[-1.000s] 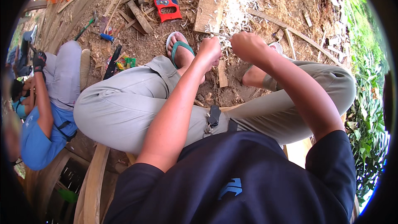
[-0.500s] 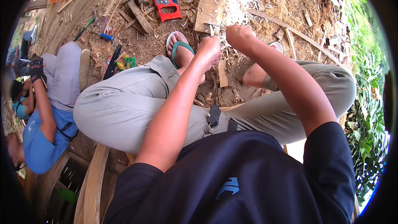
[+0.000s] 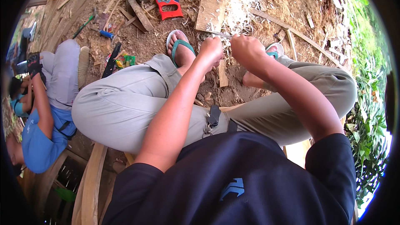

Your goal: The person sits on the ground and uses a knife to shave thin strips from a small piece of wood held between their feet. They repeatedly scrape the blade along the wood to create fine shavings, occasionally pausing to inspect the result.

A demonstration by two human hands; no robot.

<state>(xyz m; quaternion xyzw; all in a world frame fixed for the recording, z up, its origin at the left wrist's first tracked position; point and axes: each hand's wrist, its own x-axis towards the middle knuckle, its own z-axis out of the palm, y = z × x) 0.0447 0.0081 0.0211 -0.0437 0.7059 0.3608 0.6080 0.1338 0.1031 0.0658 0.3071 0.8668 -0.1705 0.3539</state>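
Note:
My right hand is closed around the handle of a knife, which the fist hides. The knife's narrow grey blade points left, just above my left fist. Close beside it, my left hand is closed on a thin pale stick, mostly hidden by the fingers. Both hands are between my knees, over the ground. Beyond them lie a flat wooden board and a heap of pale wood shavings.
A handsaw with a red handle lies ahead to the left, near wood offcuts. A blue-handled tool is farther left. Another person in a blue shirt sits at the left. Green plants edge the right side.
My right hand has come slightly down and right, and the knife blade has shifted down and right with it. My left hand has barely moved.

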